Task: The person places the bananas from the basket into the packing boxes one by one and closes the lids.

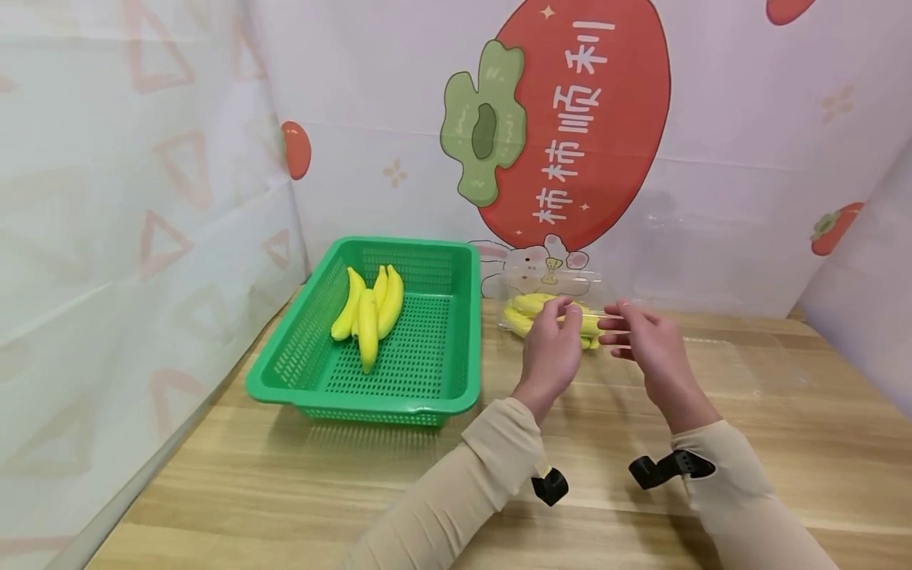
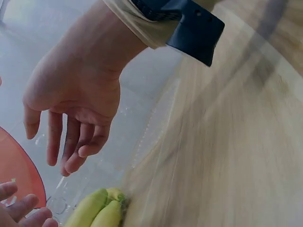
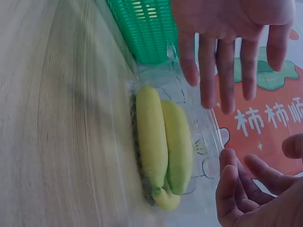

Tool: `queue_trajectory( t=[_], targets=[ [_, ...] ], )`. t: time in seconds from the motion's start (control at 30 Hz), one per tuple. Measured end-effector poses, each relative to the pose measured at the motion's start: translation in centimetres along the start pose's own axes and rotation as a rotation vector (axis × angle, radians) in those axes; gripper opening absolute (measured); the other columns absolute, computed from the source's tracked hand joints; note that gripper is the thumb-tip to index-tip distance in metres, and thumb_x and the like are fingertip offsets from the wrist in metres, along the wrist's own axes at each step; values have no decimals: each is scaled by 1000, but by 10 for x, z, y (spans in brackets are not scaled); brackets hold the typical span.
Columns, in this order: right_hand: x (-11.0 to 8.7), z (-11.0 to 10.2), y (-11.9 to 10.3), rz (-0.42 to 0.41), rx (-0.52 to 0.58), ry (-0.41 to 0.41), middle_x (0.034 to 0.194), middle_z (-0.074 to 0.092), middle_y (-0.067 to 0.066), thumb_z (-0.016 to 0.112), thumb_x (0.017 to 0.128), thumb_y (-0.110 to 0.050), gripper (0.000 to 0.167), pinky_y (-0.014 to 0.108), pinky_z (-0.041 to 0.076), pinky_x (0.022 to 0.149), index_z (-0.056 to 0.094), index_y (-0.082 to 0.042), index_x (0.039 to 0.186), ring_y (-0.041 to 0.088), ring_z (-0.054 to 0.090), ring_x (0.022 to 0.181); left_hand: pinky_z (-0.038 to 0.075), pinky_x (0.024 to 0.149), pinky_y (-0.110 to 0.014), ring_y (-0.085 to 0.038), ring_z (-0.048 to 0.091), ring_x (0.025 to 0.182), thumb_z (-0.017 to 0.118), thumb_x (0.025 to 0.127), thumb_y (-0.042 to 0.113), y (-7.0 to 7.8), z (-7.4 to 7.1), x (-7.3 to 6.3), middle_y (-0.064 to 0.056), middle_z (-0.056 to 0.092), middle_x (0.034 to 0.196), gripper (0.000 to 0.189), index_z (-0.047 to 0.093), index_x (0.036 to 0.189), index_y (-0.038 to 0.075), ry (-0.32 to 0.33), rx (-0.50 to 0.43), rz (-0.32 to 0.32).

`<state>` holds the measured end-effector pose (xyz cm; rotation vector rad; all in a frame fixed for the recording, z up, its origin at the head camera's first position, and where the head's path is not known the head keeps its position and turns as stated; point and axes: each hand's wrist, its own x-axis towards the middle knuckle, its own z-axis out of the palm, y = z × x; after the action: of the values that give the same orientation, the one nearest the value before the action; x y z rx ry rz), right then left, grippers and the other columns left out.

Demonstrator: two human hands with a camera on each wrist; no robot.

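Left hand [image 1: 552, 348]: up in front of the fruit, fingers loosely bent, holding nothing
Right hand [image 1: 651, 348]: across from it, fingers reaching inward, nothing in its grasp either
Gap: the hands are apart, palms roughly facing, a clear space between the fingertips
Bananas [image 1: 530, 305]: just beyond both hands, lying together inside a clear plastic box [image 1: 587, 285]; whether any finger touches the box, I can't tell
Green basket [image 1: 468, 317]: off to the left of the left hand, more yellow bananas [image 1: 368, 324] resting inside it
Wooden table [image 1: 285, 475]: running beneath both hands
Printed cloth [image 1: 356, 95]: hanging beyond the hands, big red fruit on it
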<state>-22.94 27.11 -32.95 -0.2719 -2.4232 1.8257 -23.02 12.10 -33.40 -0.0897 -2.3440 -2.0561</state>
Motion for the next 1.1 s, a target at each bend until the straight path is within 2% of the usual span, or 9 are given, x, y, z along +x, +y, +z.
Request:
queue_trajectory(
  t=[0.07, 0.17, 0.23, 0.33, 0.5, 0.6, 0.7, 0.83, 1.1],
  targets=[
    [-2, 0, 1, -44, -65, 19, 92, 71, -22, 41, 113, -48, 62, 21, 59, 75, 56, 0, 149, -2, 71, 81, 47, 115, -45, -19, 59, 136, 44, 111, 44, 2, -1, -2, 4, 63, 147, 43, 61, 146, 27, -21, 62, 36],
    [-3, -1, 1, -109, -169, 39, 111, 78, 1, 43, 112, -50, 62, 20, 58, 74, 57, -3, 150, -6, 69, 83, 44, 118, -48, -19, 55, 142, 43, 112, 46, 7, -3, -5, 5, 60, 151, 44, 58, 150, 30, -48, 170, 96],
    [-2, -2, 0, -152, -242, 51, 126, 74, 16, 46, 111, -51, 62, 19, 57, 74, 58, -5, 150, -5, 69, 86, 43, 120, -49, -19, 51, 146, 43, 112, 48, 10, -5, -7, 5, 57, 155, 46, 55, 153, 31, -64, 248, 145],
    [-2, -4, -3, -228, -355, 74, 134, 71, 25, 50, 109, -50, 59, 21, 56, 74, 62, -7, 148, 8, 74, 95, 40, 122, -50, -19, 48, 149, 43, 112, 48, 13, -8, -10, 7, 51, 161, 47, 53, 156, 34, -79, 379, 235],
    [-1, -7, -10, -348, -517, 82, 135, 69, 28, 52, 109, -43, 53, 49, 60, 85, 62, -7, 147, 43, 69, 118, 41, 121, -47, -18, 41, 155, 38, 112, 49, 22, -19, -13, 6, 42, 169, 50, 49, 159, 35, -62, 680, 401],
    [1, -9, -15, -414, -593, 75, 137, 67, 29, 53, 109, -40, 52, 63, 56, 91, 60, -6, 148, 47, 67, 120, 41, 121, -48, -21, 36, 158, 35, 112, 52, 32, -29, -14, 3, 37, 172, 54, 43, 162, 35, -59, 857, 464],
    [3, -11, -20, -491, -663, 80, 141, 64, 30, 56, 108, -36, 52, 65, 55, 92, 59, -3, 149, 47, 66, 120, 38, 124, -49, -24, 31, 161, 34, 112, 54, 44, -41, -13, 1, 35, 173, 57, 38, 165, 34, -68, 993, 504],
    [4, -15, -26, -560, -722, 77, 146, 58, 32, 60, 107, -35, 55, 69, 50, 96, 57, -2, 150, 50, 59, 126, 36, 126, -48, -25, 26, 162, 34, 112, 56, 58, -56, -11, -1, 30, 175, 59, 33, 167, 35, -82, 1115, 526],
    [6, -19, -36, -568, -773, 55, 161, 44, 29, 61, 105, -49, 69, 75, 31, 114, 46, -10, 161, 56, 37, 146, 25, 132, -54, -33, 17, 166, 33, 111, 58, 78, -91, -3, -2, 19, 179, 64, 22, 170, 36, -157, 1183, 446]
  ],
)
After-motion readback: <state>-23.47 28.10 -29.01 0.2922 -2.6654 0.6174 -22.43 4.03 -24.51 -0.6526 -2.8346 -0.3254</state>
